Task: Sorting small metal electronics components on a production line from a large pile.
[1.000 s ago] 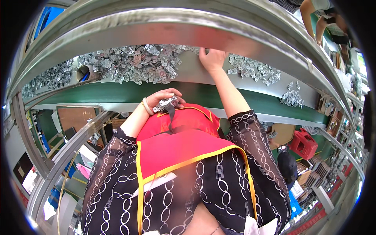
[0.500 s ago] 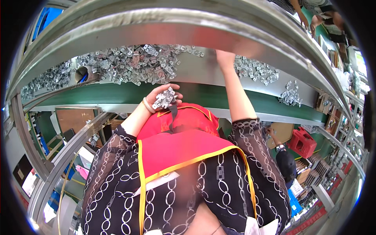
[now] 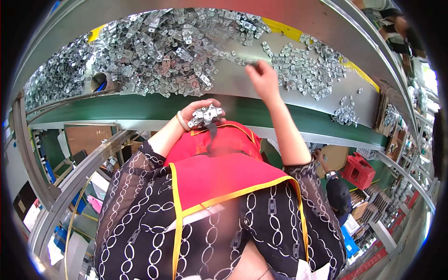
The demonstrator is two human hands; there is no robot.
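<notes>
My left hand [image 3: 198, 110] is palm up in front of the red apron, its fingers curled round a cluster of small silver stamped-metal clips [image 3: 206, 116]. My right hand [image 3: 264, 80] is over the bare strip of the metal tray [image 3: 233, 77], thumb and fingers pinched together. A blurred grey bit shows at its fingertips, too indistinct to name. To its left spreads a big heap of the same metal clips [image 3: 163, 56]. A looser batch of metal clips [image 3: 303, 70] lies just to its right.
A metal beam [image 3: 298, 21] crosses above the tray's far side. A short pipe [image 3: 106, 83] with something blue inside stands at the left. A small pile of clips [image 3: 346, 115] sits at the right edge. Beyond are a red plastic stool [image 3: 358, 170] and another person [image 3: 338, 193].
My right hand has come out from under the beam, back toward me and slightly left, fingers pinched. My left hand has shifted slightly right with its clips. The view now shows more of the tray.
</notes>
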